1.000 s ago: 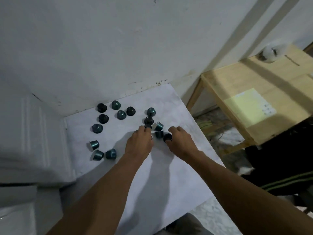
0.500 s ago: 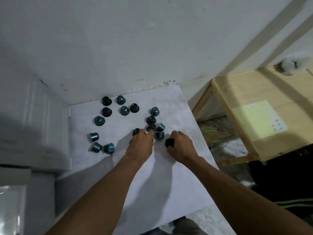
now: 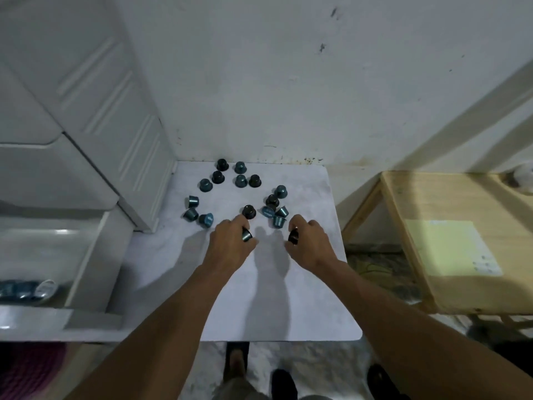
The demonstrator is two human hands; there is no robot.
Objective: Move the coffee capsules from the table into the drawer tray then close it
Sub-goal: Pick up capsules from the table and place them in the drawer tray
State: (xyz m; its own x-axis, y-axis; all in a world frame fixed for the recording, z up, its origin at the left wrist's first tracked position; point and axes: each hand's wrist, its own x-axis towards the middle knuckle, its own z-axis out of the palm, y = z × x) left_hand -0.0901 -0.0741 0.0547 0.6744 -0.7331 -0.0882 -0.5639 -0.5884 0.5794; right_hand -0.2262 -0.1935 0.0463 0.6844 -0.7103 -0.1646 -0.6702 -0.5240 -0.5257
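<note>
White table [image 3: 288, 298]: each hand, left [image 3: 230, 243] and right [image 3: 310, 243], apparently pinches one capsule.

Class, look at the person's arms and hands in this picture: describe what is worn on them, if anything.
Nothing is worn. Both forearms are bare to the frame edge, with no sleeves in sight. The left hand and right hand carry no gloves, and no watch, ring or bracelet is visible.

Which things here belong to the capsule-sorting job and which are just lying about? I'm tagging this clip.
Job: left hand holding a teal capsule; right hand holding a dark capsule; loose capsules; white table; open drawer tray.
Lying about: wooden table; yellow sheet.
</note>
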